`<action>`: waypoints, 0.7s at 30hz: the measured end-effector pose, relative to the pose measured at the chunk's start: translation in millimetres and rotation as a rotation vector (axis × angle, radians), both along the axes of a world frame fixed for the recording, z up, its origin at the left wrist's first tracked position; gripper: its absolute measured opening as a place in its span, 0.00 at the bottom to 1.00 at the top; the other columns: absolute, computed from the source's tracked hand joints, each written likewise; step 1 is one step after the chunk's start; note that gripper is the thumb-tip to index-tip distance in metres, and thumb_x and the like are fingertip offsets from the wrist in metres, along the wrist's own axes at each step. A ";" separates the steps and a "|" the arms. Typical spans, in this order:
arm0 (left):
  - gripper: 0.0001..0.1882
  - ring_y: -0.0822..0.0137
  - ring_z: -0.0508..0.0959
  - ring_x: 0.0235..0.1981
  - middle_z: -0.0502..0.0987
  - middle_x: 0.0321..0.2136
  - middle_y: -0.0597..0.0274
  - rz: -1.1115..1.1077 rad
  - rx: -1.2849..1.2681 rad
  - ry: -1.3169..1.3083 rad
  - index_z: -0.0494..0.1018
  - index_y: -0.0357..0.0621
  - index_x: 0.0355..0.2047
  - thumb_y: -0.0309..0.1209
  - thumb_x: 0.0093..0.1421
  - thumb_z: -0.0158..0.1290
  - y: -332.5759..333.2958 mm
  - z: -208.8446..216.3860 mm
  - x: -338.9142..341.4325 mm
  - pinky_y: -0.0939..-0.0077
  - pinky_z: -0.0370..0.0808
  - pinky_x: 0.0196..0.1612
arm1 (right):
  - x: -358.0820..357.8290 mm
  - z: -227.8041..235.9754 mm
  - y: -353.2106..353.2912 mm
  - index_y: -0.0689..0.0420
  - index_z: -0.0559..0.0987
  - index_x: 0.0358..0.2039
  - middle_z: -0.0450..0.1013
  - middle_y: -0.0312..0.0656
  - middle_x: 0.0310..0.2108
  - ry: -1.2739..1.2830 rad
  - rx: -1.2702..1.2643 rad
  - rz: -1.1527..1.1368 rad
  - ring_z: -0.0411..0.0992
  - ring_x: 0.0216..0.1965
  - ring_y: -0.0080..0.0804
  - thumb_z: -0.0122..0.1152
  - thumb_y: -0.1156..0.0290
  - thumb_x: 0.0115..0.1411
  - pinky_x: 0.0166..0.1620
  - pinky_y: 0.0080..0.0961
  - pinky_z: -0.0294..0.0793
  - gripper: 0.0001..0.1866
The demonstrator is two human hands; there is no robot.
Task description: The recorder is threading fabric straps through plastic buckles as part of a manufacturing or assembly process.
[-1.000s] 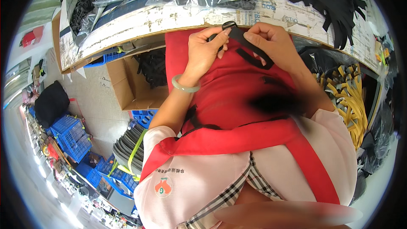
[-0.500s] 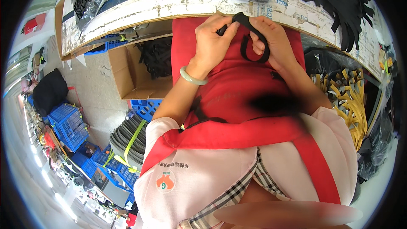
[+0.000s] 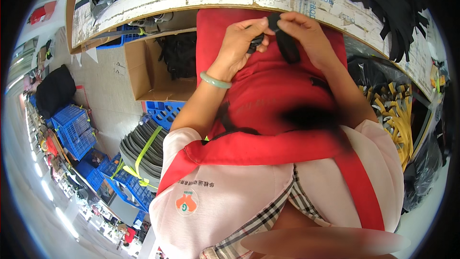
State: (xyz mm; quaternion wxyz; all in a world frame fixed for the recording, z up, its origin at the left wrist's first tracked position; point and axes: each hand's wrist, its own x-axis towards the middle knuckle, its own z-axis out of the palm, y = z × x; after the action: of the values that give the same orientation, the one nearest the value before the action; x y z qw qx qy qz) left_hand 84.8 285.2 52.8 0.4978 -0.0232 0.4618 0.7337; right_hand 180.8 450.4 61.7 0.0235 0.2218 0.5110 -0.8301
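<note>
A black fabric strap (image 3: 287, 50) stretches between my two hands, above the red apron on my lap. My left hand (image 3: 241, 43), with a pale green bangle at the wrist, pinches the strap between thumb and forefinger. Its other fingers curl round a dark gathered part of the strap (image 3: 256, 43). With bent fingertips, my right hand (image 3: 305, 32) grips the strap's upper end beside the left thumb. From there a narrow loop of strap hangs down over the apron (image 3: 268, 86). Exactly how the strap is folded between the fingertips is hard to make out.
A worn white worktable (image 3: 230, 1) curves just beyond my hands. Black strips (image 3: 395, 14) hang over its right edge. Below it stand an open cardboard box (image 3: 155, 74) with black pieces and a bundle of yellow strips (image 3: 395, 120). Blue crates (image 3: 72, 129) stand at the left.
The strap's wide open loop under my right hand has become a narrow, straighter hanging one. My left fingers have turned, showing a gathered dark part. My right fingertips have moved closer to the left thumb.
</note>
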 end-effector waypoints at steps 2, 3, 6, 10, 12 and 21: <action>0.11 0.71 0.74 0.20 0.77 0.25 0.56 0.021 0.027 0.007 0.76 0.29 0.37 0.28 0.62 0.54 1.7 -2.5 3.1 0.81 0.72 0.21 | 4.2 -14.4 -6.3 0.60 0.78 0.37 0.72 0.33 0.28 0.312 0.783 -0.065 0.70 0.31 0.22 0.61 0.68 0.60 0.36 0.15 0.67 0.09; 0.10 0.71 0.75 0.20 0.77 0.25 0.56 0.051 0.047 0.019 0.76 0.29 0.37 0.28 0.61 0.55 0.0 -3.4 2.8 0.81 0.72 0.20 | 3.8 -7.4 -10.1 0.60 0.78 0.37 0.72 0.33 0.28 0.316 0.776 -0.053 0.70 0.31 0.22 0.61 0.68 0.60 0.36 0.15 0.67 0.09; 0.10 0.71 0.76 0.19 0.78 0.26 0.56 0.116 0.012 0.154 0.76 0.29 0.37 0.26 0.60 0.57 -2.7 3.3 1.3 0.81 0.73 0.19 | 11.0 27.0 -19.8 0.62 0.77 0.32 0.71 0.33 0.25 0.475 0.915 -0.124 0.68 0.27 0.21 0.61 0.68 0.60 0.32 0.16 0.66 0.09; 0.10 0.73 0.76 0.19 0.78 0.26 0.57 0.157 -0.040 0.387 0.77 0.30 0.38 0.25 0.59 0.57 -1.3 0.9 -1.1 0.83 0.73 0.20 | 3.6 29.6 -3.3 0.61 0.75 0.27 0.70 0.32 0.21 -0.041 0.586 0.249 0.65 0.21 0.17 0.60 0.67 0.61 0.25 0.15 0.62 0.11; 0.09 0.73 0.76 0.19 0.78 0.25 0.58 0.135 -0.059 0.436 0.77 0.31 0.38 0.25 0.59 0.57 -0.3 0.0 0.8 0.83 0.73 0.20 | 1.7 26.1 -1.2 0.59 0.74 0.25 0.69 0.31 0.18 -0.140 0.535 0.308 0.61 0.17 0.14 0.60 0.64 0.61 0.20 0.15 0.58 0.13; 0.08 0.74 0.74 0.19 0.74 0.27 0.61 -0.017 -0.052 0.475 0.77 0.33 0.39 0.23 0.61 0.54 -12.6 6.0 -1.5 0.83 0.70 0.21 | -7.0 1.1 -0.5 0.57 0.74 0.31 0.66 0.31 0.19 -0.170 -0.118 0.232 0.62 0.17 0.16 0.59 0.63 0.61 0.19 0.15 0.61 0.11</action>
State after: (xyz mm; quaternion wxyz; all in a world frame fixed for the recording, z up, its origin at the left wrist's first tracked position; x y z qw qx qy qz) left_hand 83.3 272.6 58.8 0.3807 0.1410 0.5849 0.7022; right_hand 173.8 449.9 62.8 0.1756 0.2291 0.4795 -0.8287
